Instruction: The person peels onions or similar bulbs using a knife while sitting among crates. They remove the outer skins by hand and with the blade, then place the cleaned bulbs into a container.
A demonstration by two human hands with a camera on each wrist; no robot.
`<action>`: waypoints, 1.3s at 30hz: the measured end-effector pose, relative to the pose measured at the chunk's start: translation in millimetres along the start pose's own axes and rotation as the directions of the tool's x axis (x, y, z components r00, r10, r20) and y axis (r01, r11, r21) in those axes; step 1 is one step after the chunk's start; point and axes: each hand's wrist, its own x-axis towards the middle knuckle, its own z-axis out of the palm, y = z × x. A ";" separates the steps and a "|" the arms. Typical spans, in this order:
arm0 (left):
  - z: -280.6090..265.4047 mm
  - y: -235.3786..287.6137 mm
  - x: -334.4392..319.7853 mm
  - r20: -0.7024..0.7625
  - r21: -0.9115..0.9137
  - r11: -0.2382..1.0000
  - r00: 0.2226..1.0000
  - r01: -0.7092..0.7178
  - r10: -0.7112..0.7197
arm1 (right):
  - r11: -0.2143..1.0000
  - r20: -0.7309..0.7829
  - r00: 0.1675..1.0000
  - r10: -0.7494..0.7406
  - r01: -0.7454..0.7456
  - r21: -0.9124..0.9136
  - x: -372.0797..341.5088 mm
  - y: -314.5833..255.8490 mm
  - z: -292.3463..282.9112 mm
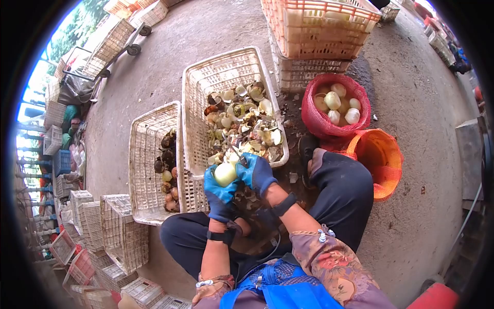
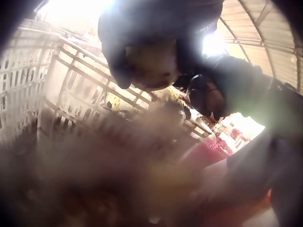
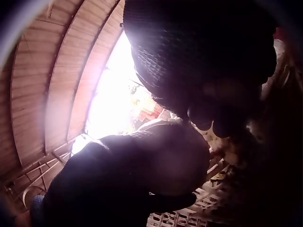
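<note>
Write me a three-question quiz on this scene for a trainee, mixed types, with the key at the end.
1. Fill in: In the head view, the open container just below the red mesh sack is coloured ____.

2. True or false: In the head view, the crate full of peelings stands to the left of the red mesh sack.

3. Multiple choice: What does the left grip hold?
a) the red mesh sack
b) a round pale bulb
c) the crate

Key:
1. orange
2. true
3. b
</note>
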 end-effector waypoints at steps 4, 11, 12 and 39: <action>-18.1 10.0 1.2 0.113 -0.362 0.908 0.977 0.210 -0.180 | 0.988 -0.053 0.996 0.072 -0.064 0.139 9.6 15.6 -2.1; -29.3 -30.7 0.4 0.224 -0.879 0.336 0.915 0.338 -0.335 | 0.966 -0.288 0.952 0.106 -0.029 0.258 26.0 53.0 -8.9; -29.6 -26.4 0.5 0.244 -0.912 0.218 0.888 0.347 -0.390 | 0.977 -0.323 0.942 0.085 -0.016 0.211 26.3 48.4 -18.3; -12.6 6.8 -7.0 0.176 -0.705 0.605 0.917 0.371 -0.358 | 0.962 0.137 0.973 -0.184 0.207 -0.180 -25.8 -8.4 -12.5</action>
